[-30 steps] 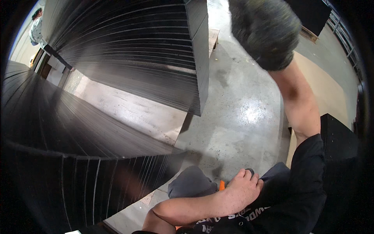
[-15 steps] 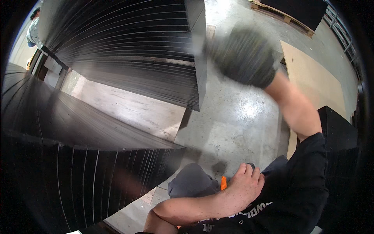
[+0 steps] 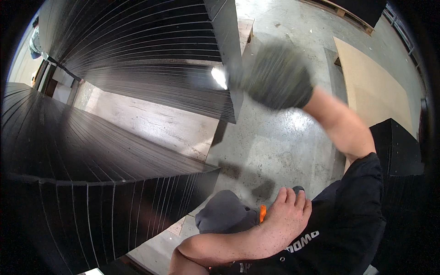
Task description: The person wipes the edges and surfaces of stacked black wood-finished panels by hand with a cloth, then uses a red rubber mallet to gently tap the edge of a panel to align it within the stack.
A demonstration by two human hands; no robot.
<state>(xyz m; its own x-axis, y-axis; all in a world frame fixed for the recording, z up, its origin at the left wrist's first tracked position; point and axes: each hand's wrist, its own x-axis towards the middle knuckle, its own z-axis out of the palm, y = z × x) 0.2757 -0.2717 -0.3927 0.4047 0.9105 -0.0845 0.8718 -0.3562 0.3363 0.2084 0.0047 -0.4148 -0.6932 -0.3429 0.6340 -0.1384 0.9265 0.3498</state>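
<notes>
Right hand [image 3: 277, 75] in dark grey glove, raised and motion-blurred, near corner of far stack of black panels [image 3: 151, 59]; fingers curled, contents of grip cannot be told; left hand [image 3: 286, 215] bare, fingers together, resting against torso just beside orange tool handle [image 3: 262, 212]; near stack of black panels [image 3: 91, 183] at left; concrete floor [image 3: 275, 151] between.

No packages, labels, signs or screens in view.

Bare concrete floor [image 3: 279, 151] lies open between two black panel stacks [image 3: 91, 151], [image 3: 151, 55].
</notes>
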